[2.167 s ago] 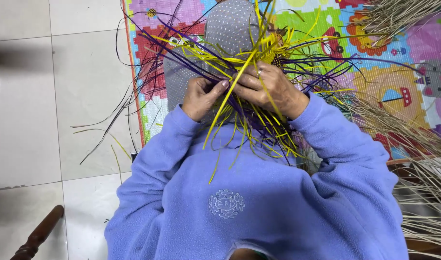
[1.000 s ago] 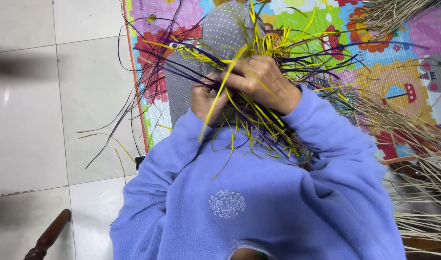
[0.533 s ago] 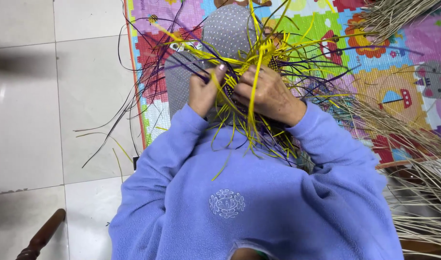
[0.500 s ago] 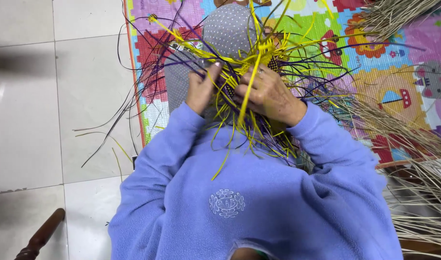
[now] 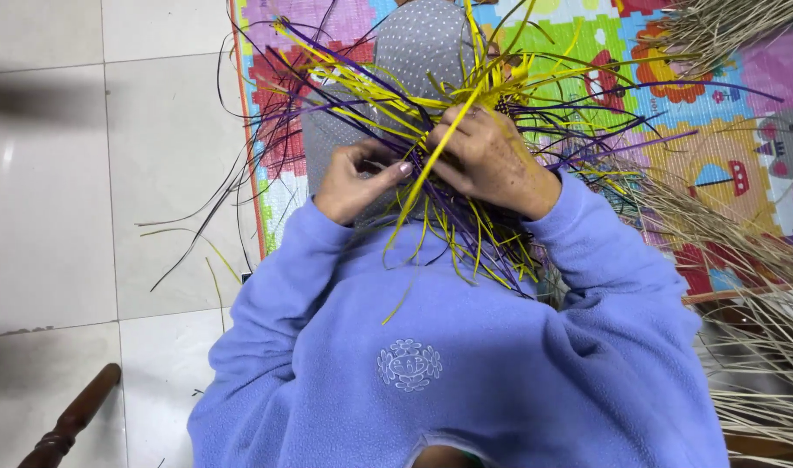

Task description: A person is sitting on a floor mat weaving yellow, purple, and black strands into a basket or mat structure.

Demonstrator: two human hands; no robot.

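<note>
Lying at far left, bottom corner, over white floor tiles [image 5: 50, 173]: a dark wooden chair leg [image 5: 71, 420]. Further right, loose dark strands [image 5: 232, 186] trailing across the tiles beside the edge of a bright play mat [image 5: 726, 113].

No container anywhere in view; only a loose bundle of yellow and purple weaving strips [image 5: 396, 104], fanned out over a grey dotted knee [image 5: 414, 43] and hanging down against the lilac fleece sleeves.

Left hand [image 5: 351, 180]: fingers curled, thumb and forefinger pinched together, touching purple strips near the crossing point; whether any strip is truly caught in the pinch, cannot tell. Right hand [image 5: 492, 160]: closed over the knot of the bundle, gripping several yellow strips that run up and away between its fingers.

Against half a second ago: left hand drawn in from a flatter, raised pose to a tight pinch; right hand much where it was; yellow strips swung more toward the upper left.

At right, pale dry reed stalks [image 5: 760, 303] heaped over the mat and a wooden rail. Strips crossing in front, hiding most fingertips and the weave's centre.
</note>
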